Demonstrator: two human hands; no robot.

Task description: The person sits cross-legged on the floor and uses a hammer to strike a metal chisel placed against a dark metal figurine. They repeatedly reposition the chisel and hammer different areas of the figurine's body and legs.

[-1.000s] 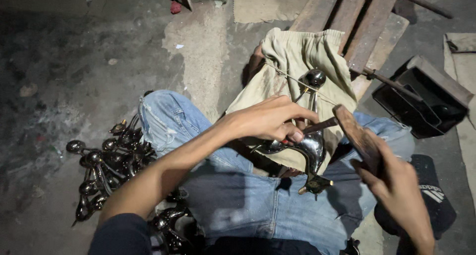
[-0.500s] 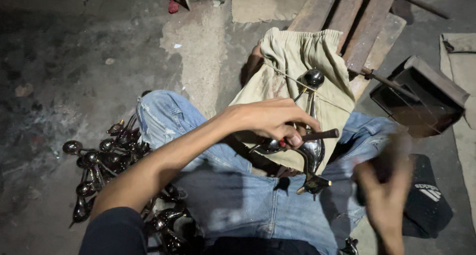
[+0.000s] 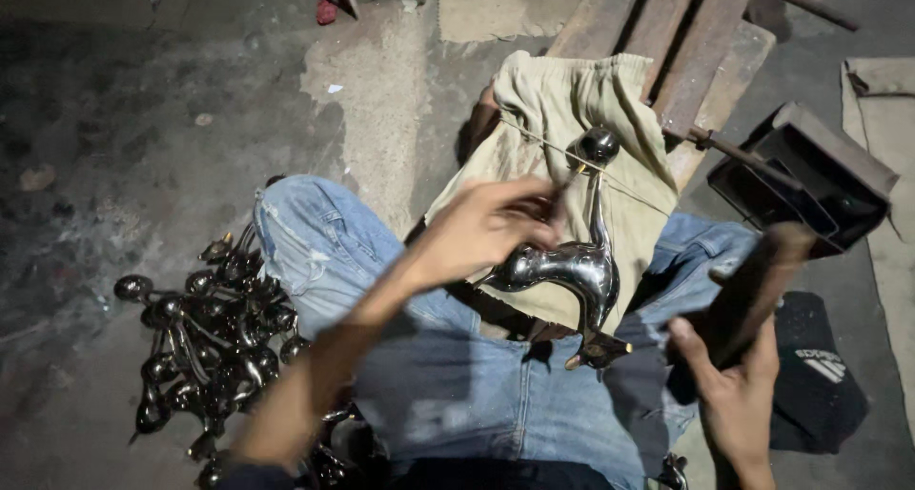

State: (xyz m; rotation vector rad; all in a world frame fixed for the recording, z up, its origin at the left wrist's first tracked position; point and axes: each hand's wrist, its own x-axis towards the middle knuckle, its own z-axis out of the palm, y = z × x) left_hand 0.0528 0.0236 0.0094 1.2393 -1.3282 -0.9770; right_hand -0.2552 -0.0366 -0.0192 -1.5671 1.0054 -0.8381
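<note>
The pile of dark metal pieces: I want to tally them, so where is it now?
In the head view the pile of dark metal pieces lies on the concrete floor at the person's left, against the jeans-clad leg, below the left forearm.

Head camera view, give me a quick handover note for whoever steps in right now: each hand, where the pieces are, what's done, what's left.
Left hand: gripping a shiny curved metal piece with a ball end, steadied over a beige cloth on the lap.
Right hand: raised, holding a dark block-like tool, blurred, clear of the piece.
Pile of similar dark metal pieces lies on the floor beside the left leg.
Dark open box sits at the right.
Done: cannot tell how many are finished.
Left: the piece in hand, likely also the pile.
</note>
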